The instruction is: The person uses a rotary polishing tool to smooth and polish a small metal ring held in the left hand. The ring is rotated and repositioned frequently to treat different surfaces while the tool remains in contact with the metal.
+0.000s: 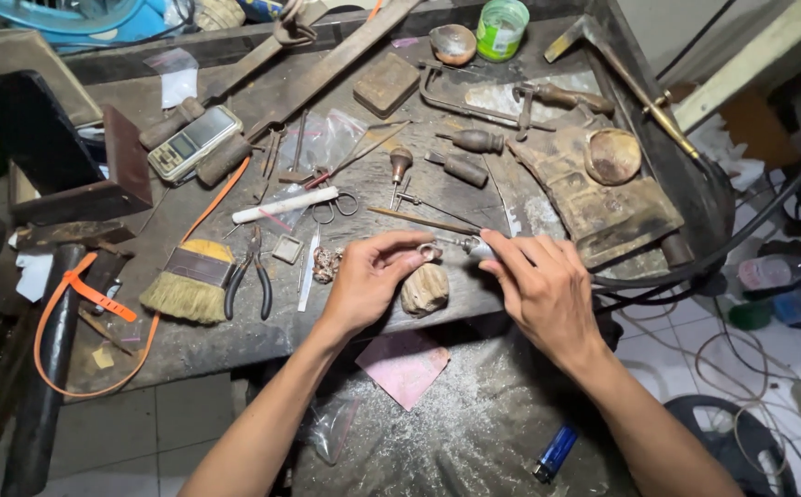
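Observation:
My left hand (370, 279) pinches a small metal ring (429, 251) between thumb and fingertips, just above a rounded wooden block (425, 289) at the bench's front edge. My right hand (540, 281) grips the handpiece of a rotary tool (470, 245), with its tip against the ring. A black flexible cable (695, 258) runs from the handpiece off to the right.
The dark workbench (235, 336) carries a yellow-bristled brush (189, 281), pliers (251, 274), a small scale (194, 141), scissors (334, 206), gravers and files, a saw frame (474, 99) and a green jar (500, 28). Below the bench hangs a dust-catching sheet (474, 433) holding pink paper (404, 366) and a blue lighter (555, 451).

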